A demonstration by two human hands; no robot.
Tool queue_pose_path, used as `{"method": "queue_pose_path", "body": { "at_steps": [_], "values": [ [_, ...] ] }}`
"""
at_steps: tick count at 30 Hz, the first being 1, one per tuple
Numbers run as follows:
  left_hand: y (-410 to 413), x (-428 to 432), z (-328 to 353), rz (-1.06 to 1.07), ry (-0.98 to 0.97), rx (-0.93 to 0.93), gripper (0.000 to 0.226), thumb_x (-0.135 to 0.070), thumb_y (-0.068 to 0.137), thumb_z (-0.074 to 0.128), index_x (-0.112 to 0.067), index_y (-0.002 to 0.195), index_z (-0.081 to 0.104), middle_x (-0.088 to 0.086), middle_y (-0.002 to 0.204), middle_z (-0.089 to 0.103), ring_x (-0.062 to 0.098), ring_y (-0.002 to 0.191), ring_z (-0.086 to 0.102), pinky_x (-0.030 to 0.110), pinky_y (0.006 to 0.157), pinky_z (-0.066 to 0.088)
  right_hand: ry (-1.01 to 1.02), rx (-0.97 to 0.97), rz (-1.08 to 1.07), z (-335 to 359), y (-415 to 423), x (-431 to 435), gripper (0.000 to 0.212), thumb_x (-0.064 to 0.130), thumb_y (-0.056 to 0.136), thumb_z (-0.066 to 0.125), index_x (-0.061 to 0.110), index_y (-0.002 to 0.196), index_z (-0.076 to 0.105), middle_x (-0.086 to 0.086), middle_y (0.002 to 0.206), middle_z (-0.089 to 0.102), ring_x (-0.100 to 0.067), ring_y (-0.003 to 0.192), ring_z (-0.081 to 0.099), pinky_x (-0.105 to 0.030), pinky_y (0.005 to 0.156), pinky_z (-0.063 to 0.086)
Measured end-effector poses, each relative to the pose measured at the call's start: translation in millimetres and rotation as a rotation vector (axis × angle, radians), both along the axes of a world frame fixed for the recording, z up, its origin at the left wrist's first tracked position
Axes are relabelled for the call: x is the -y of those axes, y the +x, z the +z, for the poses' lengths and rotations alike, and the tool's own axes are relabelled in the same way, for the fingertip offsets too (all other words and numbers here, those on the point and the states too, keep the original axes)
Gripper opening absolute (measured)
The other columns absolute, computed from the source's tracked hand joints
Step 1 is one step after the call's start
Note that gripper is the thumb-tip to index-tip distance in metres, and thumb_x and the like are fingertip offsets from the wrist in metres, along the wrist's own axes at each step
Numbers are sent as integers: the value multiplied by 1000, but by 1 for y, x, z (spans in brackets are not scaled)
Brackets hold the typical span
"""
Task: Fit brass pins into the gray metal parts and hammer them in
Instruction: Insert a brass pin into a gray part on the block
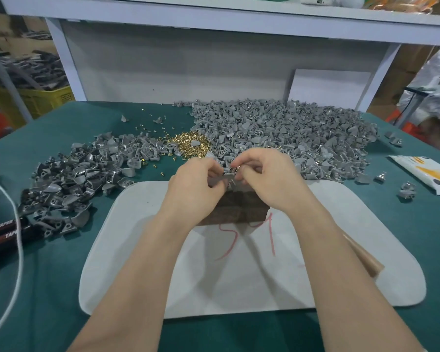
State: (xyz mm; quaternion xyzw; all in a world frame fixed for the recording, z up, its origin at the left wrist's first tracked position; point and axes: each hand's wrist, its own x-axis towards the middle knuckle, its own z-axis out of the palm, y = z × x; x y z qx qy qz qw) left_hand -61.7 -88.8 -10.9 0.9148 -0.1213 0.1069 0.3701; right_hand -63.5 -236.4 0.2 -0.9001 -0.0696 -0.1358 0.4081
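Closely paired, both hands met above the far edge of a dark wooden block [241, 210]. The left hand [197, 180] had its fingers curled in tight, thumb and fingertips pinching one gray metal part [228, 177]. The right hand [267, 174] was curled just as narrowly, its fingertips closing on the same part from the other side. Whether a brass pin sat between those fingertips could not be told, as the spot was too small and shadowed.

The part looked matte and cast, with a rounded, fin-like face. The block beneath was rough, brown and rectangular, resting on a pale felt-like pad [239, 280] with rounded corners and a red scrawl across it. The pad lay on green cloth [48, 275].

Beyond the hands spread a large pile [290, 133] of identical gray pieces, with a smaller pile [79, 179] to the left, some pieces there darker and shinier. Between the two lay a heap of brass pins [188, 144] — short, bright and headed — with strays scattered over the cloth.

Both forearms ran bare up from the near edge, converging so that the wrists angled inward and the knuckles faced up. A white-and-yellow packet [427, 174] lay at the right, and a white cord [17, 224] crossed black handles [3, 231] at the left.
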Motion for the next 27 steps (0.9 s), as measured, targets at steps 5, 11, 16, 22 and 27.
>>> {"method": "queue_pose_path", "body": {
  "at_steps": [5,11,16,22,27],
  "values": [
    [0,7,1,-37,-120,77,19,-9,87,58,-21,96,69,-4,97,64,-1,73,51,-4,66,32,55,22,38,0,-2,-5,23,9,78,54,32,73,54,2,70,70,-28,69,63,-46,74,53],
    [-3,8,4,-22,-133,164,16,-10,88,58,-16,93,72,0,93,66,18,87,58,26,82,42,92,44,50,-1,-2,-6,23,10,87,58,29,77,51,5,72,72,-20,75,67,-42,78,52],
    [-3,8,5,9,-90,194,13,-13,89,58,-18,91,70,-1,96,65,21,92,59,42,87,45,148,15,20,0,1,-8,17,16,87,63,26,75,56,2,72,71,-19,76,68,-46,80,53],
    [-4,7,6,22,-46,209,13,-12,88,58,-20,89,69,-3,95,65,22,92,59,43,85,46,17,98,-67,0,1,-10,18,19,83,67,30,70,60,11,69,64,-9,71,62,-32,75,53],
    [-2,-2,5,41,-31,59,10,-27,86,65,-25,95,68,-5,103,65,20,98,60,41,91,46,-184,139,-41,3,-3,-2,10,19,83,66,25,76,64,16,66,55,0,64,50,-8,65,37]
  ]
}}
